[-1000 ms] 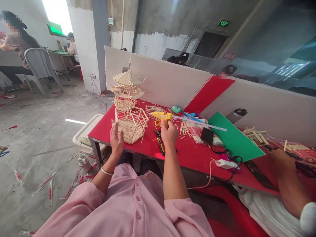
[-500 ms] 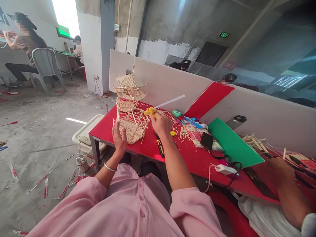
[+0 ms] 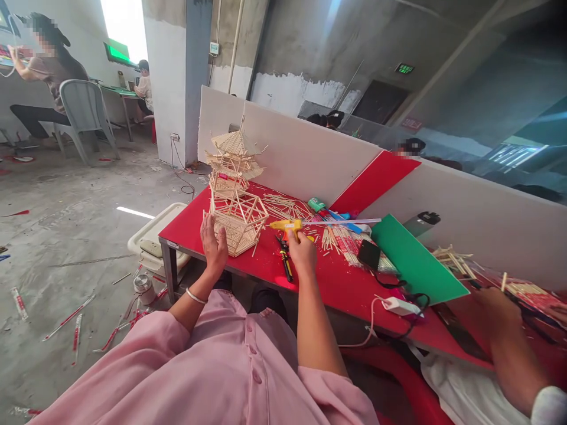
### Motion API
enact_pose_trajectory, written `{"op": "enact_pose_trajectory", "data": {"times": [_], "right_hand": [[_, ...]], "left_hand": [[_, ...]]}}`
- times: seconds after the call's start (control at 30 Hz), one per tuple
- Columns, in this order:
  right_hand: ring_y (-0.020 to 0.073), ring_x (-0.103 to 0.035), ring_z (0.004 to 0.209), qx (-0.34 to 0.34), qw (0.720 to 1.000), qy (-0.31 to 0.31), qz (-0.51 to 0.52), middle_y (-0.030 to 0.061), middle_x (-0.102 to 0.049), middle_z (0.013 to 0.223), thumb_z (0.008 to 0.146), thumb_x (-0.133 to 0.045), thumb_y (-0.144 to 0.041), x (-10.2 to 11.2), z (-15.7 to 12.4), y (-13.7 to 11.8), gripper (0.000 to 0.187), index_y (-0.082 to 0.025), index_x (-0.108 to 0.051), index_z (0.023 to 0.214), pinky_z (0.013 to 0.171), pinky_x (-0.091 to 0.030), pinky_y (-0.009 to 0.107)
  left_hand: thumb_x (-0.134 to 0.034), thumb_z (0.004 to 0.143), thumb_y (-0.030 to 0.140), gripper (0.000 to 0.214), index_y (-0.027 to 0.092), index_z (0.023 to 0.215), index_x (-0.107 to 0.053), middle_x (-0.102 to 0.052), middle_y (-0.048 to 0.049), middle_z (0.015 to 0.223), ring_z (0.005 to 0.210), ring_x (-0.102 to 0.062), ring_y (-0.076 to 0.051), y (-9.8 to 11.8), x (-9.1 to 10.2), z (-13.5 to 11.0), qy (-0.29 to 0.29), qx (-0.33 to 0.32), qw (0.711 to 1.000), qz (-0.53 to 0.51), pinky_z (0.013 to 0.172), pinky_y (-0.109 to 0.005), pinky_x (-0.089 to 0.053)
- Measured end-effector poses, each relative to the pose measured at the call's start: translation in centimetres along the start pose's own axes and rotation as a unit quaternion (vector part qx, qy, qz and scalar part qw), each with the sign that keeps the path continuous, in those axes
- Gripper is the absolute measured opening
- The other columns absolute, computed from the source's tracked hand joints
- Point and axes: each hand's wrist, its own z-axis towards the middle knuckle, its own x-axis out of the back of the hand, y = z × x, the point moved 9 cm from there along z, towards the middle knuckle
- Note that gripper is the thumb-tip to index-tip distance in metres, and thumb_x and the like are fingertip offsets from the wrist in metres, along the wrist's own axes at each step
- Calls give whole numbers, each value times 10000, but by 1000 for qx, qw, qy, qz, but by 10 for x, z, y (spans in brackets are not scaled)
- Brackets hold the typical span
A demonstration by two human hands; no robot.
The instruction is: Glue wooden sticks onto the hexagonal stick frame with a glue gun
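Note:
A wooden-stick frame (image 3: 241, 227), many-sided and see-through, stands near the table's left front. Its left side is met by my left hand (image 3: 214, 245), which has its fingers stretched up and thumb apart, resting against the sticks. My right hand (image 3: 303, 255) grips a yellow hot glue gun (image 3: 283, 225) with a long, clear glue stick (image 3: 341, 222) out of its back. The nozzle points left, close to the frame's right side; whether they touch I cannot tell. Behind the frame rises a tiered stick pagoda (image 3: 235, 153).
On the red table (image 3: 261, 277) lie black-and-yellow pliers (image 3: 284, 260), loose sticks (image 3: 283, 206), packed sticks (image 3: 348, 245) and a green board (image 3: 416, 260). A power strip (image 3: 402, 306) sits at the front edge. At right, a co-worker's hand (image 3: 498, 313) is over the table. A white partition (image 3: 287, 139) stands behind.
My right hand has lowered and shifted right with the glue gun, now level instead of slanting. My left hand stays at the frame. The co-worker's arm moved slightly left in view.

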Motion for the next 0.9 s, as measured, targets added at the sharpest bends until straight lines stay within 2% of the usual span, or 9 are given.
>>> {"op": "enact_pose_trajectory", "data": {"times": [0.13, 0.4, 0.57, 0.7, 0.83, 0.9], "right_hand": [[175, -501, 596, 19, 999, -22, 28, 58, -681, 686, 903, -413, -688, -15, -18, 2, 576, -215, -735, 836, 565, -261, 258], [193, -540, 634, 22, 998, 15, 59, 91, -699, 736, 876, -385, -749, 6, -24, 0, 653, -198, -735, 883, 572, -280, 274], [237, -626, 739, 29, 996, 10, 90, 122, -742, 840, 865, -376, -772, -4, -31, -9, 702, -194, -747, 1012, 629, -372, 289], [277, -677, 855, 43, 990, -16, 137, 139, -765, 944, 844, -392, -794, -17, -43, -15, 744, -190, -742, 1103, 704, -467, 325], [250, -698, 803, 68, 977, -69, 190, 97, -779, 915, 823, -443, -804, -21, -54, -18, 737, -193, -752, 1096, 708, -519, 318], [246, -699, 768, 67, 974, -75, 203, 94, -779, 887, 808, -469, -811, -17, -54, -15, 753, -178, -753, 1101, 691, -524, 315]], "left_hand": [[-385, 1006, 530, 614, 152, 1487, -434, -456, -180, 1537, 1477, -354, -266, 1, 2, 1, 4, -8, 1000, 11, 1247, -458, -244], [-380, 1010, 532, 583, 193, 1477, -456, -442, -150, 1557, 1482, -356, -252, 1, 0, 0, 10, -4, 1000, 4, 1252, -444, -245], [-369, 1013, 527, 593, 174, 1484, -445, -426, -160, 1568, 1488, -345, -253, 1, -3, -1, 7, 0, 1000, -2, 1256, -445, -228], [-379, 1011, 524, 586, 183, 1482, -445, -434, -155, 1563, 1488, -342, -255, 0, -3, -1, 5, 6, 1000, -7, 1252, -451, -234], [-371, 1012, 531, 585, 189, 1480, -448, -432, -149, 1565, 1491, -338, -250, 1, -3, 0, 6, 5, 1000, -10, 1253, -441, -238], [-356, 1012, 541, 602, 170, 1478, -451, -431, -161, 1564, 1487, -344, -252, 1, -3, 0, 6, 6, 1000, -8, 1253, -440, -237]]}}
